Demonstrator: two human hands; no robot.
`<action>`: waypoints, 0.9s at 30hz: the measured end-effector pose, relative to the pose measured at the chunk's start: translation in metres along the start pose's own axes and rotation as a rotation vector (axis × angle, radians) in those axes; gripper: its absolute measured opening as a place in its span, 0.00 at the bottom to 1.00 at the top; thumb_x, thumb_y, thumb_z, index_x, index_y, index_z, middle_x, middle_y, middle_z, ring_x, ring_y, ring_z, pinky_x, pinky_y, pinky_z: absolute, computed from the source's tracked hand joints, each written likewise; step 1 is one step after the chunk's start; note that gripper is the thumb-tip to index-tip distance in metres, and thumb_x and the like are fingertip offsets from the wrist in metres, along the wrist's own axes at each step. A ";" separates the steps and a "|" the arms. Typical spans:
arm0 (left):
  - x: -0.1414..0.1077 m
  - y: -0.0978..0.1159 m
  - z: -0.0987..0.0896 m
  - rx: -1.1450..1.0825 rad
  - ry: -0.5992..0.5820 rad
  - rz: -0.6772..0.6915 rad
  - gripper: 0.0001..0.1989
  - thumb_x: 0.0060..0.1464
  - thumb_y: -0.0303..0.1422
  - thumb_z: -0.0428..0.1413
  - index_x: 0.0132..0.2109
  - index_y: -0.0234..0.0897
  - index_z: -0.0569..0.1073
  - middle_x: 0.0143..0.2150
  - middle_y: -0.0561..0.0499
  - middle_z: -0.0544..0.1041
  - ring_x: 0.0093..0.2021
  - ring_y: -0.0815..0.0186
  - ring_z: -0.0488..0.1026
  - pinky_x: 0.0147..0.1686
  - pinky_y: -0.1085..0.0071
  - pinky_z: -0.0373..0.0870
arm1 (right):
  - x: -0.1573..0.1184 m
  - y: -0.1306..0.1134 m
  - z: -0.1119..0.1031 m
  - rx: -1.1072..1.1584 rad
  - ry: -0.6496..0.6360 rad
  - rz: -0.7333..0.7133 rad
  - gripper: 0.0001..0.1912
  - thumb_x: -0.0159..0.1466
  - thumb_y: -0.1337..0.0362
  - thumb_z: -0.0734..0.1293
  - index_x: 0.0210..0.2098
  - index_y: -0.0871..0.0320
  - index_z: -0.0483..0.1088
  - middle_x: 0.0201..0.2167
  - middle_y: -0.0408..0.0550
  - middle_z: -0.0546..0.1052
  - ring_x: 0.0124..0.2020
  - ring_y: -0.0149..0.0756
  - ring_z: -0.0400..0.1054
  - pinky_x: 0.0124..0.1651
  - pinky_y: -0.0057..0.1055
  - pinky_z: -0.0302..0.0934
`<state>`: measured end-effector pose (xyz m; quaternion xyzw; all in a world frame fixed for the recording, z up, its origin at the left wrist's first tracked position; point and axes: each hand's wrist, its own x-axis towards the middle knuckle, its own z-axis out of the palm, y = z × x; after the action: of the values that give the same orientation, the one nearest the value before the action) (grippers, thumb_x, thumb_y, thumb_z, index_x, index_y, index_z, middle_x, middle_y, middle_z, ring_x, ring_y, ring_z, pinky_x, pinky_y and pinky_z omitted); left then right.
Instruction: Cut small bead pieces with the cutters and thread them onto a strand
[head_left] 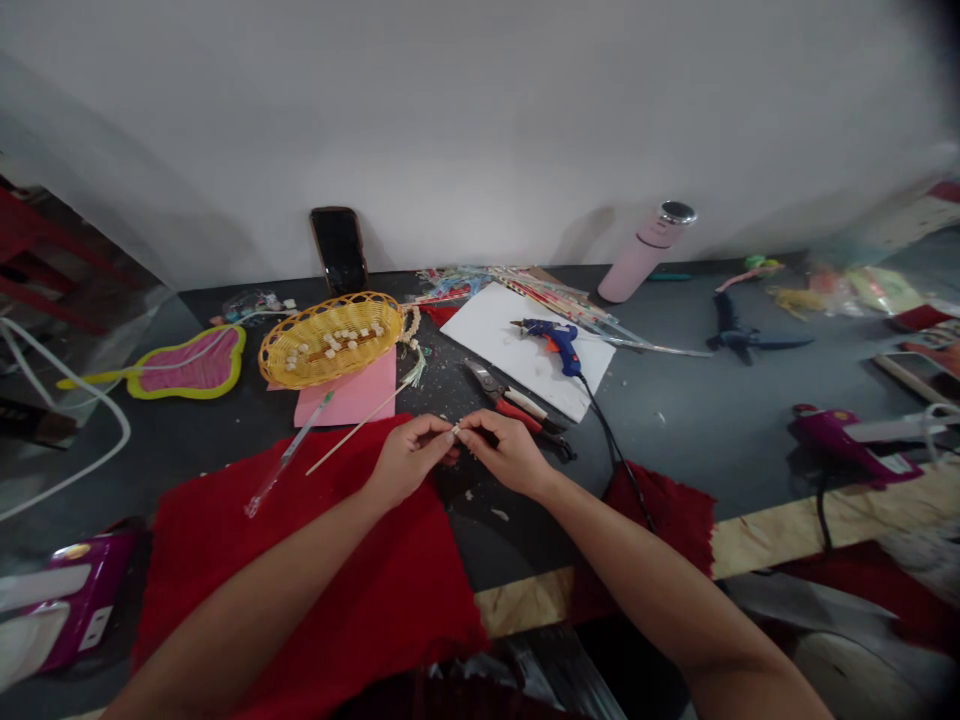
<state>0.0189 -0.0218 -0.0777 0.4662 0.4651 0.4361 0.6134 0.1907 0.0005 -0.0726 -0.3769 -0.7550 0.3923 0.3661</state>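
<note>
My left hand (411,460) and my right hand (506,452) meet over the table, fingertips pinched together on a small pale piece (456,430). It resembles the small whitish cubes (346,342) in the yellow woven basket (279,372), but my fingers cover most of it. Below my left forearm lies a red cloth (315,600). A thin wooden stick (352,432) rests just left of my left hand. Beyond my right hand are red-and-white-handled pliers (517,402) and a blue glue gun (559,345) on a white board (487,330).
A pink bottle (637,262) and a phone (339,250) stand by the wall. Wrapped sticks (551,298) lie behind the board. The glue gun's black cable (619,450) runs past my right forearm. Purple devices (862,445) sit at both sides. A yellow-rimmed pink fan (187,365) lies left.
</note>
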 end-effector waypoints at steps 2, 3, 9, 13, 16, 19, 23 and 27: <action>0.000 0.000 0.000 -0.004 -0.001 0.004 0.09 0.49 0.36 0.58 0.35 0.35 0.73 0.30 0.53 0.74 0.30 0.68 0.74 0.32 0.70 0.75 | 0.000 0.000 0.000 -0.003 -0.001 -0.004 0.07 0.65 0.63 0.61 0.36 0.56 0.70 0.32 0.45 0.74 0.33 0.32 0.68 0.38 0.28 0.62; 0.000 -0.001 0.000 -0.005 -0.001 0.007 0.09 0.49 0.36 0.58 0.35 0.35 0.73 0.30 0.53 0.74 0.30 0.68 0.74 0.32 0.70 0.75 | 0.000 0.000 0.000 -0.004 -0.001 -0.005 0.07 0.65 0.62 0.61 0.36 0.56 0.70 0.32 0.45 0.74 0.33 0.32 0.68 0.38 0.29 0.62; 0.000 -0.002 0.000 -0.010 -0.004 0.012 0.09 0.50 0.36 0.58 0.35 0.35 0.73 0.30 0.53 0.73 0.30 0.69 0.74 0.32 0.71 0.75 | 0.000 -0.001 -0.001 -0.013 0.020 -0.006 0.07 0.64 0.62 0.61 0.36 0.56 0.70 0.32 0.45 0.74 0.33 0.32 0.68 0.37 0.28 0.62; 0.000 -0.002 -0.001 -0.002 -0.002 0.005 0.09 0.50 0.37 0.58 0.35 0.35 0.73 0.30 0.53 0.73 0.30 0.69 0.74 0.31 0.71 0.75 | 0.000 -0.002 -0.001 -0.017 0.018 -0.006 0.07 0.64 0.63 0.61 0.35 0.57 0.70 0.31 0.45 0.74 0.33 0.32 0.68 0.37 0.28 0.61; 0.001 -0.002 -0.001 -0.001 0.001 0.006 0.09 0.50 0.37 0.58 0.35 0.35 0.73 0.30 0.53 0.73 0.29 0.69 0.74 0.31 0.71 0.75 | 0.000 -0.001 -0.001 -0.020 0.015 -0.011 0.07 0.65 0.63 0.61 0.36 0.57 0.70 0.31 0.45 0.74 0.33 0.32 0.68 0.37 0.28 0.61; 0.001 -0.003 -0.001 0.001 0.002 0.013 0.09 0.49 0.37 0.58 0.35 0.35 0.73 0.31 0.53 0.73 0.29 0.69 0.74 0.31 0.71 0.75 | 0.000 -0.001 -0.001 -0.028 0.014 -0.013 0.07 0.65 0.63 0.61 0.36 0.57 0.70 0.31 0.45 0.74 0.33 0.32 0.68 0.37 0.28 0.62; 0.001 -0.004 -0.001 0.014 0.001 0.020 0.09 0.50 0.37 0.58 0.35 0.34 0.73 0.30 0.53 0.73 0.29 0.69 0.74 0.30 0.71 0.75 | 0.000 0.001 -0.001 -0.043 0.005 -0.017 0.07 0.64 0.63 0.61 0.36 0.57 0.70 0.32 0.45 0.75 0.33 0.32 0.68 0.38 0.28 0.62; 0.001 -0.004 0.000 0.032 -0.001 0.026 0.09 0.50 0.37 0.58 0.35 0.35 0.74 0.30 0.53 0.73 0.29 0.68 0.74 0.31 0.70 0.75 | -0.001 0.002 -0.001 -0.050 0.005 -0.022 0.06 0.64 0.64 0.61 0.36 0.57 0.70 0.32 0.45 0.74 0.33 0.32 0.68 0.38 0.28 0.62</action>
<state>0.0192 -0.0214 -0.0818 0.4821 0.4655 0.4363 0.6004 0.1926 0.0013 -0.0742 -0.3786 -0.7678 0.3681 0.3629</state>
